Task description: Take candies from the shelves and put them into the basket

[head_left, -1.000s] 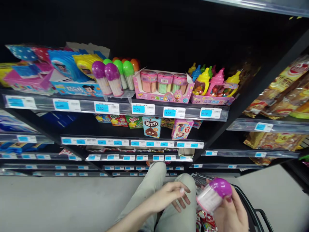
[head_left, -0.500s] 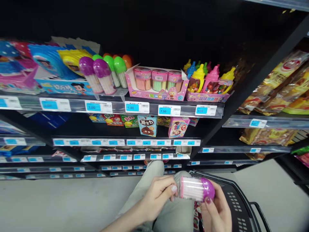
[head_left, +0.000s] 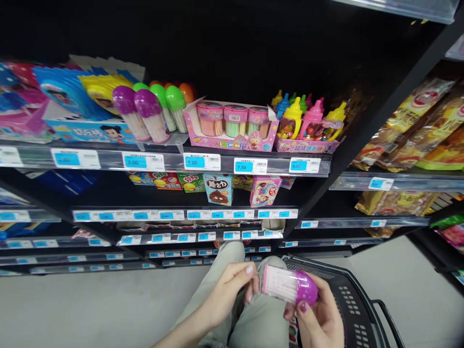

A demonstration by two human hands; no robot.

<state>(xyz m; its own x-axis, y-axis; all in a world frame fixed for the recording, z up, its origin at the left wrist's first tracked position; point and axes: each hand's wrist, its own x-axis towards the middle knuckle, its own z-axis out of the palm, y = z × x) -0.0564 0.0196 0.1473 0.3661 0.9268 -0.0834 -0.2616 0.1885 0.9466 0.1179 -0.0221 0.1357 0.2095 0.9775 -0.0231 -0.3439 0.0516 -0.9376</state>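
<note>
A clear candy-stick tube with a purple dome cap (head_left: 290, 286) lies sideways between my two hands, low in the head view. My right hand (head_left: 319, 321) grips its capped end from below. My left hand (head_left: 232, 290) pinches the flat pink end with thumb and fingertips. Both hands hover over my knees and the rim of a black shopping basket (head_left: 344, 299). Matching purple-capped tubes (head_left: 139, 113) and green-capped ones (head_left: 168, 106) stand on the top shelf.
Black store shelving (head_left: 224, 164) with blue price tags fills the view. It carries a pink box of round tubs (head_left: 232, 125), bottle-shaped candies (head_left: 308, 123), small boxes (head_left: 219, 188) below and snack bags (head_left: 416, 130) at right. Grey floor (head_left: 90, 309) lies below.
The tube was upright in my right hand alone; it has been tipped sideways and carried left, and my left hand has risen from my knee to pinch its flat end.
</note>
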